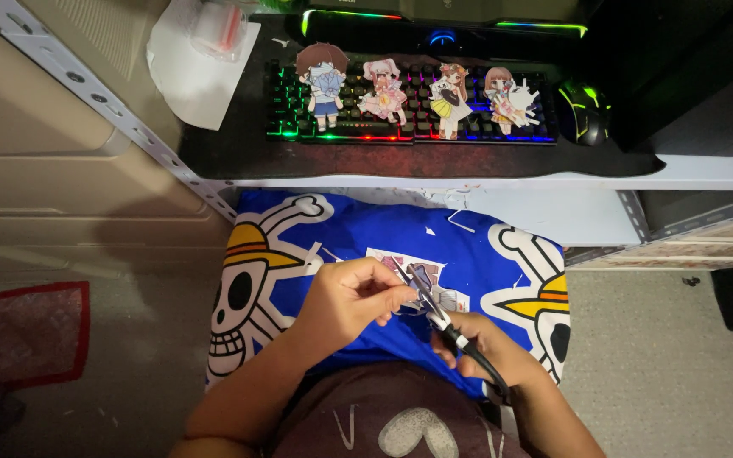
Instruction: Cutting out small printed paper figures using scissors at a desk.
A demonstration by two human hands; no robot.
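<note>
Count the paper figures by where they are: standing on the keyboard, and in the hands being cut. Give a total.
Cut-out paper figures on the keyboard: 4
Paper figure held in the left hand, scissors in the right hand: 1
Total: 5

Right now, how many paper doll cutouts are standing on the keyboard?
4, in a row on the keyboard: blue-dressed doll far left, pink doll, yellow-skirted doll, white-and-pink doll far right. None seem hidden.

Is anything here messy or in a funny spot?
Yes. Four paper cutout figures lie on the glowing keyboard, covering its keys. Small white paper scraps are scattered over the blue skull-print cloth, where the hands snip a paper sheet with scissors.
</note>
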